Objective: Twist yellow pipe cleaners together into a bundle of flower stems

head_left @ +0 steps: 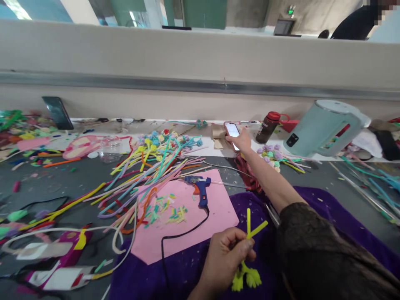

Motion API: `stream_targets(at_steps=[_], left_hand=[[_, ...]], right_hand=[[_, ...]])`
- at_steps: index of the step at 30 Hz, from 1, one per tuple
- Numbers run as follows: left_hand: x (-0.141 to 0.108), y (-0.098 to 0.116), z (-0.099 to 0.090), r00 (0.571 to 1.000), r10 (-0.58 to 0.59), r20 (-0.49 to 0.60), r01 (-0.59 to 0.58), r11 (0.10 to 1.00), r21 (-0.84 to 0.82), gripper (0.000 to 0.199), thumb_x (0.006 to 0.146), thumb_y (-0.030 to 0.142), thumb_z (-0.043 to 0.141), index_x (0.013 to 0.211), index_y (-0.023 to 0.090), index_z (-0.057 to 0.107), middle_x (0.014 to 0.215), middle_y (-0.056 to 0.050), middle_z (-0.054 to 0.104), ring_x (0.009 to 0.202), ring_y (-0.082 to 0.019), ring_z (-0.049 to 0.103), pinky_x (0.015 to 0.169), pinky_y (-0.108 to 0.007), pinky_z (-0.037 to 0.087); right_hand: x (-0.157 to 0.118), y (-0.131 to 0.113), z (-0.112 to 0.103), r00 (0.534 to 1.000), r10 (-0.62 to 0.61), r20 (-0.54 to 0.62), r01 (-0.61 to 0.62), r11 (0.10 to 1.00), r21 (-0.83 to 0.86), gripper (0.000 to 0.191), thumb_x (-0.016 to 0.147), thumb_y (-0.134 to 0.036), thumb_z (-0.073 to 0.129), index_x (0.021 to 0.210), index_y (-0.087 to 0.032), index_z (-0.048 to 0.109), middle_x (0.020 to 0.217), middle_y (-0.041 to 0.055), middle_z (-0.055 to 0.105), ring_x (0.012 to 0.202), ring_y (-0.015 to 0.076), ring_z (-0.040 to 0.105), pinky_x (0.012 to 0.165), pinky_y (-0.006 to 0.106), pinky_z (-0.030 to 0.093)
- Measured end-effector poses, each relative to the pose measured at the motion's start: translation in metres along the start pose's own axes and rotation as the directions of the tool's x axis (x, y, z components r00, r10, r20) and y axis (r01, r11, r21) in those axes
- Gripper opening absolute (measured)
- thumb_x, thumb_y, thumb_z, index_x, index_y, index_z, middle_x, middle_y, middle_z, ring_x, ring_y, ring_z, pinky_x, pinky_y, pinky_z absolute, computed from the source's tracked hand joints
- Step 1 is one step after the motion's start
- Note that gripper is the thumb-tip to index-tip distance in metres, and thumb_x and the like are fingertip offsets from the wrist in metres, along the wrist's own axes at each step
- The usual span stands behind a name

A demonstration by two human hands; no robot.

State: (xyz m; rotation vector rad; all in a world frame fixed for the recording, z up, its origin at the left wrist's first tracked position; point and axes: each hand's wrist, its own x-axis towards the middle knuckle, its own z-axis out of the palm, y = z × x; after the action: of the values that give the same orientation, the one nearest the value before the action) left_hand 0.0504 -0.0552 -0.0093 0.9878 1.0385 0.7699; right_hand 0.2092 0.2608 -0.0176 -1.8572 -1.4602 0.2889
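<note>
My left hand (229, 257) pinches a yellow-green pipe-cleaner flower (247, 278) by its stems, between thumb and fingers. Two straight stem ends (257, 228) stick up past the fingertips, and the fluffy heads hang below, over the purple cloth (193, 266). Stretched far forward, my right hand (243, 141) is on a smartphone (233, 130) with a lit screen. Its fingers cross the lower screen to the left edge. Behind the phone is a piece of brown cardboard (218, 131). A blue glue gun (201, 188) lies on a pink sheet (218, 225) among short cut pieces.
Long pipe cleaners (146, 175) and finished flowers spread over the left-centre. A dark bottle (268, 128) and a pale-blue kettle (326, 129) stand at the back right. Another phone (58, 113) leans at the back left. A black cord (184, 236) crosses the pink sheet.
</note>
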Motion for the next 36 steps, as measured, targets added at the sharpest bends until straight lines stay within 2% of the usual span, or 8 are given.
stream_targets(at_steps=[4, 9, 16, 21, 26, 31, 34, 36], left_hand=[[0.001, -0.003, -0.004, 1.0, 0.009, -0.006, -0.009, 1.0, 0.016, 0.021, 0.077, 0.032, 0.06, 0.07, 0.012, 0.063, 0.062, -0.008, 0.069, 0.053, -0.011, 0.055, 0.053, -0.021, 0.037], [0.001, -0.003, -0.005, 1.0, -0.006, 0.003, 0.006, 1.0, 0.009, 0.023, 0.078, 0.033, 0.06, 0.069, 0.012, 0.063, 0.062, -0.008, 0.068, 0.053, -0.01, 0.054, 0.053, -0.021, 0.037], [0.0, 0.003, -0.004, 0.999, -0.009, -0.036, 0.008, 1.0, -0.011, 0.022, 0.076, 0.032, 0.061, 0.068, 0.012, 0.063, 0.06, -0.007, 0.068, 0.054, -0.011, 0.055, 0.055, -0.023, 0.038], [0.002, 0.001, -0.004, 1.0, -0.004, -0.029, 0.004, 1.0, 0.003, 0.021, 0.076, 0.032, 0.061, 0.067, 0.013, 0.062, 0.06, -0.006, 0.068, 0.053, -0.011, 0.055, 0.054, -0.022, 0.037], [0.003, -0.002, -0.004, 0.999, 0.009, -0.04, -0.009, 1.0, 0.0, 0.022, 0.076, 0.034, 0.061, 0.069, 0.014, 0.063, 0.06, -0.006, 0.068, 0.054, -0.011, 0.056, 0.055, -0.021, 0.038], [0.004, -0.003, -0.004, 0.999, 0.021, -0.034, -0.021, 1.0, -0.015, 0.024, 0.076, 0.036, 0.062, 0.069, 0.013, 0.063, 0.061, -0.006, 0.068, 0.055, -0.011, 0.057, 0.056, -0.021, 0.039], [0.004, -0.002, -0.006, 0.998, 0.014, -0.063, -0.018, 0.997, -0.072, 0.025, 0.075, 0.037, 0.063, 0.068, 0.013, 0.063, 0.06, -0.006, 0.067, 0.054, -0.011, 0.056, 0.057, -0.022, 0.04], [0.005, -0.001, -0.007, 0.994, 0.009, -0.112, -0.025, 0.99, -0.138, 0.025, 0.075, 0.037, 0.063, 0.069, 0.014, 0.063, 0.059, -0.005, 0.066, 0.053, -0.011, 0.056, 0.057, -0.022, 0.041]], right_hand=[[-0.001, -0.01, 0.025, 0.999, 0.037, -0.007, -0.037, 0.999, -0.018, 0.082, 0.058, -0.05, 0.065, 0.124, -0.015, 0.034, 0.111, 0.0136, 0.057, 0.099, 0.0308, 0.055, 0.079, 0.041, 0.046], [0.004, -0.015, 0.04, 0.998, 0.068, -0.008, -0.069, 0.996, -0.048, 0.084, 0.057, -0.047, 0.066, 0.127, -0.017, 0.03, 0.111, 0.0141, 0.053, 0.099, 0.0311, 0.054, 0.079, 0.043, 0.045], [0.004, -0.017, 0.047, 0.994, 0.106, 0.011, -0.104, 0.99, -0.095, 0.09, 0.061, -0.048, 0.065, 0.131, -0.014, 0.022, 0.121, 0.0194, 0.045, 0.11, 0.0342, 0.045, 0.086, 0.047, 0.04], [-0.002, -0.016, 0.043, 0.992, 0.117, 0.044, -0.111, 0.986, -0.122, 0.091, 0.061, -0.051, 0.066, 0.131, -0.013, 0.023, 0.119, 0.0195, 0.048, 0.108, 0.0342, 0.047, 0.087, 0.048, 0.04], [-0.004, -0.017, 0.025, 0.99, 0.114, 0.088, -0.102, 0.987, -0.126, 0.071, 0.071, -0.054, 0.057, 0.123, -0.011, 0.035, 0.115, 0.0208, 0.052, 0.106, 0.0339, 0.051, 0.085, 0.047, 0.041], [0.003, -0.028, -0.014, 0.988, 0.025, 0.15, -0.011, 0.996, -0.093, 0.059, 0.077, -0.049, 0.052, 0.118, -0.006, 0.044, 0.115, 0.0226, 0.054, 0.106, 0.0335, 0.051, 0.088, 0.045, 0.04], [-0.008, -0.036, -0.043, 0.964, -0.073, 0.255, 0.084, 0.996, -0.032, 0.043, 0.076, -0.042, 0.057, 0.106, -0.011, 0.056, 0.104, 0.0143, 0.062, 0.098, 0.0276, 0.056, 0.084, 0.038, 0.043], [-0.033, -0.037, -0.063, 0.923, -0.147, 0.357, 0.143, 0.989, 0.038, 0.031, 0.074, -0.038, 0.061, 0.096, -0.016, 0.062, 0.092, 0.0071, 0.066, 0.086, 0.0215, 0.06, 0.078, 0.032, 0.046]])
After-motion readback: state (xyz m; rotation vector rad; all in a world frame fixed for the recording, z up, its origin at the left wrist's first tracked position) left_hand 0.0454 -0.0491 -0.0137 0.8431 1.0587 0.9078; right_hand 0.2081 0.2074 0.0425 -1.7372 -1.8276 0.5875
